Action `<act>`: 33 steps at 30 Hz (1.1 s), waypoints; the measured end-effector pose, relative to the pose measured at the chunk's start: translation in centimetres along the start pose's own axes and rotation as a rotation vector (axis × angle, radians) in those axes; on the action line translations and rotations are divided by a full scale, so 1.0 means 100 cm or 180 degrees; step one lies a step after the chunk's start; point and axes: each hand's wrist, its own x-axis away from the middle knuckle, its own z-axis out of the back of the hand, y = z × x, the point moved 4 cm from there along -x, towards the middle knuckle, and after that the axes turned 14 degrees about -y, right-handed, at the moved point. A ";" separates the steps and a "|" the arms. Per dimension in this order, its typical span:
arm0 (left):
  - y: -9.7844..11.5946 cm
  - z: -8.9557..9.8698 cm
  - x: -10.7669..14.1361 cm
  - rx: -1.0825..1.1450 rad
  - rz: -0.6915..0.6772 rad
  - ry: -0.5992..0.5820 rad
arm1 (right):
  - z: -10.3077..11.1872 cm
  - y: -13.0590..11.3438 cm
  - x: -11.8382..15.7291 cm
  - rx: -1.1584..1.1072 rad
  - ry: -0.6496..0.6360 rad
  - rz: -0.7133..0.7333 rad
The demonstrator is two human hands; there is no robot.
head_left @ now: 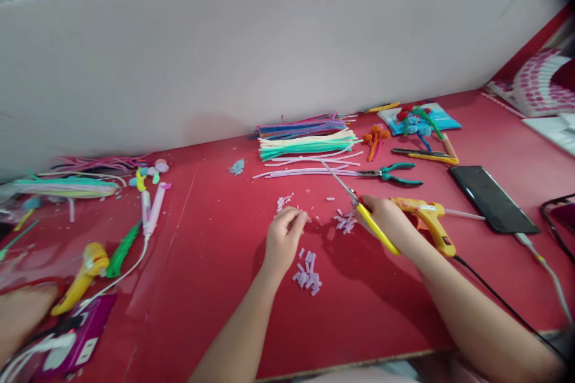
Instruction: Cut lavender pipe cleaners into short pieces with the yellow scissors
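Observation:
My right hand (385, 215) grips a pair of yellow-handled scissors (380, 230), its blades pointing up and left over the red table. My left hand (284, 234) is closed in a pinch at the table's middle; whatever sits between its fingertips is too small to make out. Close below it lies a pile of short lilac pieces (308, 275). A second pile of lilac pieces (345, 221) rests left of my right hand, under the scissor blades. Tiny lilac scraps (283, 201) are scattered just beyond my left hand.
Bundled pipe cleaners (308, 145) and green-handled pliers (395, 173) lie at the back. Right of my hand are a yellow glue gun (426, 215) and a phone (493, 198) with a cable. At left are a hair straightener (155, 210), a purple box (90, 335) and another person's arm (27, 317).

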 end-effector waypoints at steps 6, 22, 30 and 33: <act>-0.011 0.009 -0.010 -0.0207 0.0148 0.0293 | -0.004 0.015 -0.010 0.0226 -0.0126 -0.0020; 0.006 -0.038 -0.060 -0.1951 -0.0277 -0.0822 | 0.015 0.023 -0.001 0.0104 0.0261 0.0035; -0.016 -0.058 -0.084 -0.1476 -0.0083 -0.0739 | 0.014 0.019 -0.002 -0.0037 0.0281 0.0119; -0.014 -0.046 -0.076 -0.0951 0.0019 -0.0637 | 0.012 0.020 -0.003 -0.0141 0.0257 0.0123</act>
